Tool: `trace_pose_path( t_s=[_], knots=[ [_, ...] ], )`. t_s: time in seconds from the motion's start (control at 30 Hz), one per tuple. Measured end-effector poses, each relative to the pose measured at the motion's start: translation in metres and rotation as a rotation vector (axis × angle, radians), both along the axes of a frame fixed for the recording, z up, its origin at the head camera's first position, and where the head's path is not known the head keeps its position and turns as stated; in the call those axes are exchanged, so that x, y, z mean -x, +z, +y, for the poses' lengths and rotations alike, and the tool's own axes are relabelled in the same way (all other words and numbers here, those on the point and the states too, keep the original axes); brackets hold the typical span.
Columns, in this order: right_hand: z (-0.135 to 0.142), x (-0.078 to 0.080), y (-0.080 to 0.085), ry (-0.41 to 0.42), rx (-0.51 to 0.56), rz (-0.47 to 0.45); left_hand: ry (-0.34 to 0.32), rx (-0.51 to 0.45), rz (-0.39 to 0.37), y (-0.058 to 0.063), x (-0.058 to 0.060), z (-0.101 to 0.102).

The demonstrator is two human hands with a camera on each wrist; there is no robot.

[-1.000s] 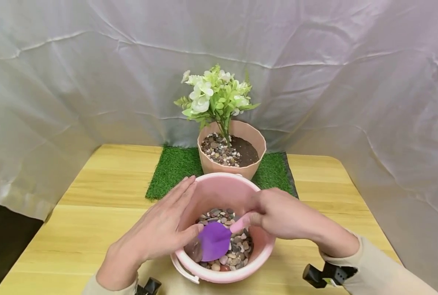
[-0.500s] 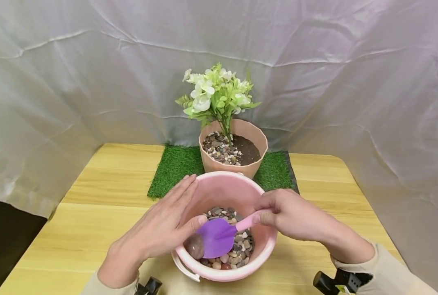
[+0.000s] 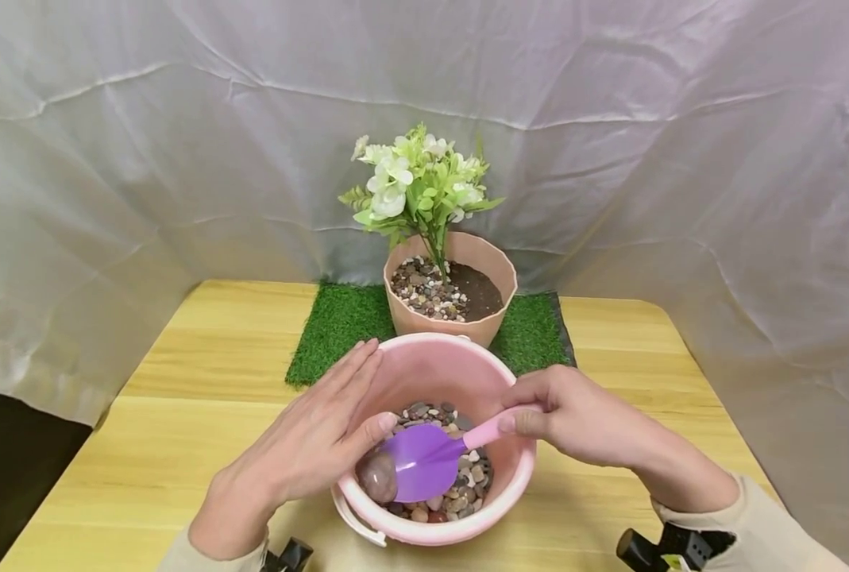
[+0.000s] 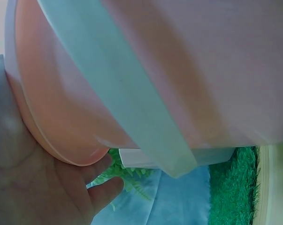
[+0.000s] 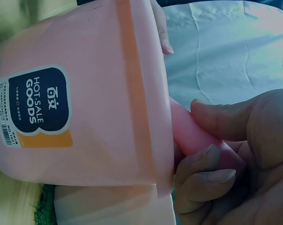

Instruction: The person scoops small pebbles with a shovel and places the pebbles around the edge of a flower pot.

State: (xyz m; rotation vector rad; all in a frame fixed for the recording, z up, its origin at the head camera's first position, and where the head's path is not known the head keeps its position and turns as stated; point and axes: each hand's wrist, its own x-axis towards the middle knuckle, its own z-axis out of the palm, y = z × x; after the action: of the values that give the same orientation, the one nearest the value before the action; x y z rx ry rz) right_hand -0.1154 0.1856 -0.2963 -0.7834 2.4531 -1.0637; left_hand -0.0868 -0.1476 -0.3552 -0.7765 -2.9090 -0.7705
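Observation:
A pink bucket (image 3: 467,531) stands at the table's front, with pebbles (image 3: 460,502) on its bottom. Inside it at the left sits a large, smooth, glossy brownish stone (image 3: 379,478). My right hand (image 3: 577,417) pinches the pink handle of a purple shovel (image 3: 424,469) at the bucket's right rim. The shovel's blade lies over the pebbles, its tip against or just beside the large stone. My left hand (image 3: 291,457) rests along the left rim, fingers extended and thumb over the inside. In the left wrist view the palm touches the rim near the bucket's bail (image 4: 127,103).
Behind the bucket, a peach flowerpot (image 3: 445,322) holds dark soil, pebbles and a white-flowered plant (image 3: 424,187). It stands on a green turf mat (image 3: 349,326). The wooden table (image 3: 202,445) is backed by grey cloth (image 3: 267,159).
The right hand has drawn the shovel a little to the right, and its handle has come up at the right rim. More of the large stone shows. The left hand has stayed put.

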Motion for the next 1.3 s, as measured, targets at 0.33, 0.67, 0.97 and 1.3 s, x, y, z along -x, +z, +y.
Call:
trace_pose_path(
  t_s=[0.33, 0.67, 0.97, 1.3],
  knots=[
    [0.017, 0.005, 0.005, -0.101, -0.011, 0.025, 0.024, 0.074, 0.052, 0.002, -0.003, -0.001],
    [0.042, 0.002, 0.004, -0.21, 0.014, 0.031, -0.004, 0.198, 0.108, 0.01, -0.005, 0.003],
    [0.054, 0.006, 0.008, -0.293, 0.08, 0.016, 0.005, 0.148, 0.054, 0.009, -0.004, 0.004],
    [0.063, 0.019, 0.025, -0.323, 0.09, -0.008, 0.019, 0.118, 0.025, 0.004, -0.007, 0.003]
  ],
)
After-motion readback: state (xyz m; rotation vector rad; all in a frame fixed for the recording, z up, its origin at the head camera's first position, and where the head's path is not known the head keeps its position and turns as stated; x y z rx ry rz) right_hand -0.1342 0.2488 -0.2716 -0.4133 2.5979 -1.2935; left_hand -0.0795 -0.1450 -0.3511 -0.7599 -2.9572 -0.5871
